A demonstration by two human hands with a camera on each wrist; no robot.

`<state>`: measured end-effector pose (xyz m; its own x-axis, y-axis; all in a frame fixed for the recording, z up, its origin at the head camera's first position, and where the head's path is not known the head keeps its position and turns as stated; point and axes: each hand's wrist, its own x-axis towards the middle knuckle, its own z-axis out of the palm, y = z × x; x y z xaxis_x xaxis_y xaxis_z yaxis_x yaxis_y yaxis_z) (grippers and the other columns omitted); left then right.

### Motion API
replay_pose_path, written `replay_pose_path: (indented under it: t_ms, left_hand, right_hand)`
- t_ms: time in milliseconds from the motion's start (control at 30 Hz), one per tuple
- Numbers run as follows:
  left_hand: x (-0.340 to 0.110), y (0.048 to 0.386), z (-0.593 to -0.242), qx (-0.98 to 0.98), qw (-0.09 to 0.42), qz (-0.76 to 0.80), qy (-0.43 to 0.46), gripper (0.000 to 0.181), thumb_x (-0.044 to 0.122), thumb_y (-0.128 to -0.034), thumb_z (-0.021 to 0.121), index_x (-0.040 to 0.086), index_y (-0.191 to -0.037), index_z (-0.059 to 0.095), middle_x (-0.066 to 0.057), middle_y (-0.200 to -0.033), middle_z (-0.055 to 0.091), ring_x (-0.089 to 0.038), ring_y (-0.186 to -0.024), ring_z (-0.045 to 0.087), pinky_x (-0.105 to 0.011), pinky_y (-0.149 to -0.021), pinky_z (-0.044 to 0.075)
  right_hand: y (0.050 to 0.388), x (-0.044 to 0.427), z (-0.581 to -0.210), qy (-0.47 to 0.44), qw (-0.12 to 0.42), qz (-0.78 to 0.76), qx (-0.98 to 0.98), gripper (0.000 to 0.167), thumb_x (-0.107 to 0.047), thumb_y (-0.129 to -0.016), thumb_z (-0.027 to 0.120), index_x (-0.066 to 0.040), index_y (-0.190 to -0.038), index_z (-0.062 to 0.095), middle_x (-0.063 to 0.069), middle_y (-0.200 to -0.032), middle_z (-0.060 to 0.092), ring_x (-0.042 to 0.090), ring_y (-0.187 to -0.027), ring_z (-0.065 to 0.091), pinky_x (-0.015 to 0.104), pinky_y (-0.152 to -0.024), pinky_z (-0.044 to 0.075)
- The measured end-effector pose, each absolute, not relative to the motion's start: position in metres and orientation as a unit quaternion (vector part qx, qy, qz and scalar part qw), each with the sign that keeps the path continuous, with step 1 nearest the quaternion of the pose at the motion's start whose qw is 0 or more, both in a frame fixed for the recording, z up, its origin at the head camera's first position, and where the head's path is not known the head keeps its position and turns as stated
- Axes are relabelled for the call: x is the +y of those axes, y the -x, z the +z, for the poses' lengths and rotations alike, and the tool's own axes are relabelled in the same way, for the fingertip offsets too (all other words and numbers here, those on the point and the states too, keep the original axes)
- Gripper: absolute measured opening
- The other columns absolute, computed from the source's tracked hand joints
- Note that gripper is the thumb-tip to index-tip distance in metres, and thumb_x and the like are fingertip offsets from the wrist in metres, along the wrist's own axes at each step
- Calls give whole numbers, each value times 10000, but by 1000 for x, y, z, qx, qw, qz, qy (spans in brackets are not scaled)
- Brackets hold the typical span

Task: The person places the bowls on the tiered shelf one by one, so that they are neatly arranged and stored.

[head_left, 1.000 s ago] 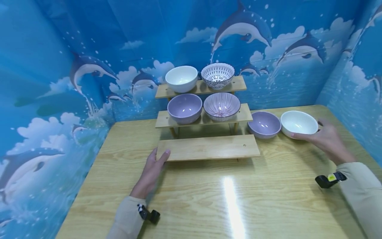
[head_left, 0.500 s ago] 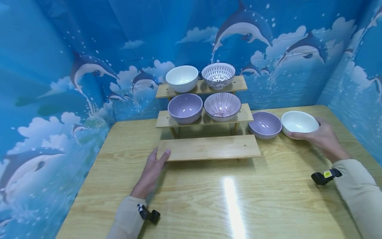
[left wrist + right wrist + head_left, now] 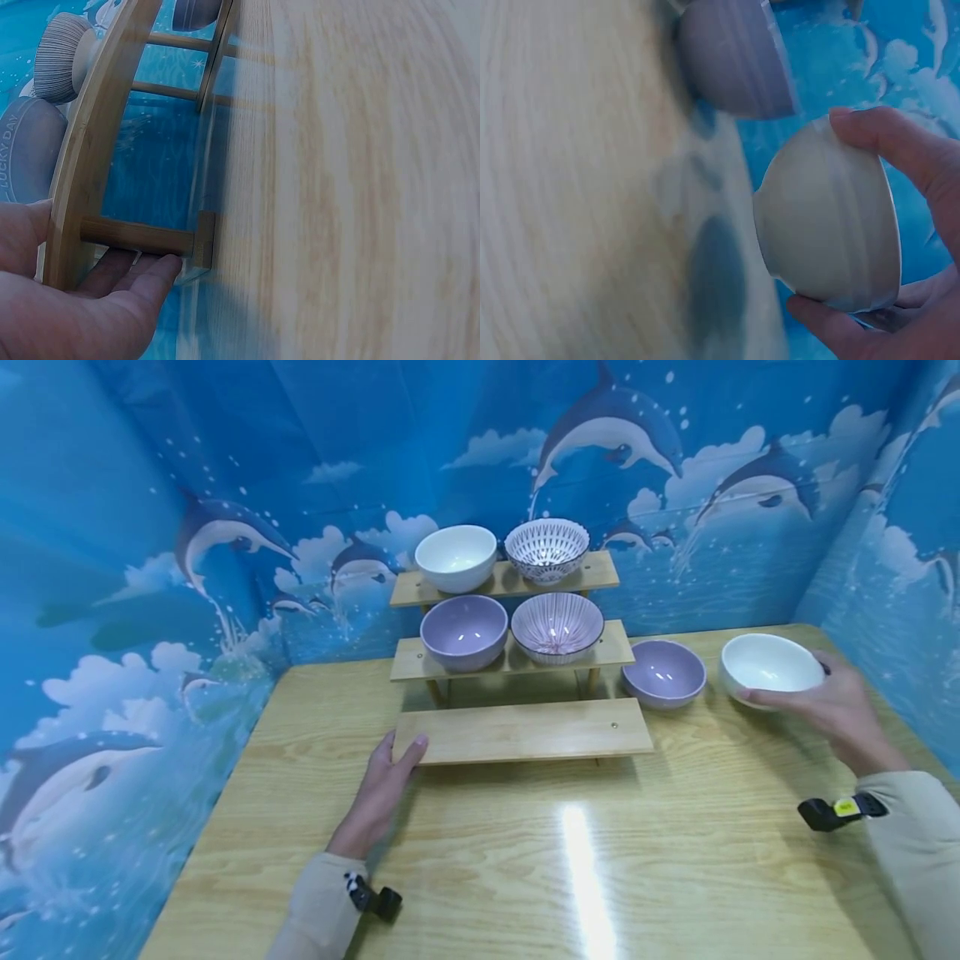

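Note:
My right hand [image 3: 832, 706] grips a plain white bowl [image 3: 768, 662] by its right side, thumb and fingers spread on its outer wall. In the right wrist view the bowl [image 3: 829, 217] hangs just above the table, apart from its shadow. A purple bowl [image 3: 664, 675] sits on the table to its left. With my left hand [image 3: 378, 789] I hold the left end of the bottom step of a wooden tiered stand [image 3: 517, 732]. The thumb lies on top of the board, and in the left wrist view the fingers [image 3: 146, 289] reach below it by a leg.
The top step holds a white bowl [image 3: 456, 558] and a dark-patterned bowl [image 3: 547, 550]. On the middle step sit a purple bowl [image 3: 465, 633] and a pink striped bowl [image 3: 558, 628]. A dolphin-printed backdrop [image 3: 450, 435] stands behind the wooden table [image 3: 480, 860].
The white bowl has risen off the table in my right hand and shifted slightly right, away from the purple bowl. My left hand stays on the stand.

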<state>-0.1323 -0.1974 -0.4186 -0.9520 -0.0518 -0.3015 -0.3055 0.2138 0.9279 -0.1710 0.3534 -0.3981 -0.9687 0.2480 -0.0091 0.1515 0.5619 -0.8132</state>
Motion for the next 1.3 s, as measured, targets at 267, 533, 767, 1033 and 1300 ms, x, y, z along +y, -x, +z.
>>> replay_pose_path:
  t_ms: [267, 533, 767, 1033, 1300]
  left_hand:
    - [-197, 134, -419, 767, 101, 625, 110, 871, 551, -989, 577, 112, -1621, 169, -151, -1609, 327, -309, -1476, 333, -438, -1215, 295]
    - [-197, 133, -419, 767, 102, 623, 115, 883, 564, -981, 581, 119, -1622, 168, -145, -1612, 326, -307, -1476, 332, -444, -1218, 289]
    - [-198, 133, -420, 775, 102, 611, 126, 951, 611, -957, 584, 117, -1629, 126, -152, -1639, 270, -321, -1493, 292, -481, -1231, 250]
    - [-198, 133, -420, 777, 103, 607, 133, 966, 625, -950, 584, 118, -1630, 121, -143, -1649, 254, -314, -1503, 269, -488, -1238, 228]
    - [-198, 133, -420, 777, 104, 607, 130, 963, 635, -946, 581, 126, -1629, 131, -144, -1649, 250, -323, -1506, 258, -506, -1237, 221]
  right_hand:
    - [161, 342, -373, 116, 55, 434, -892, 1161, -379, -783, 888, 7, -1604, 162, 372, -1482, 344, 484, -1203, 434, 165, -657, 443]
    - [148, 315, -353, 62, 66, 407, -909, 1113, -336, -733, 932, 24, -1561, 281, 368, -1409, 382, 551, -1148, 460, 303, -612, 518]
    - [135, 286, -339, 8, 38, 415, -909, 1084, -276, -717, 947, 31, -1545, 319, 319, -1399, 433, 484, -1125, 490, 201, -605, 500]
    - [125, 245, -331, -18, -12, 399, -917, 1242, -408, -676, 955, 39, -1574, 222, 348, -1450, 393, 535, -1186, 487, 495, -786, 582]
    - [123, 211, -332, -76, -35, 436, -896, 1177, -381, -653, 971, -18, -1551, 303, 250, -1421, 451, 455, -1178, 545, 520, -853, 574]
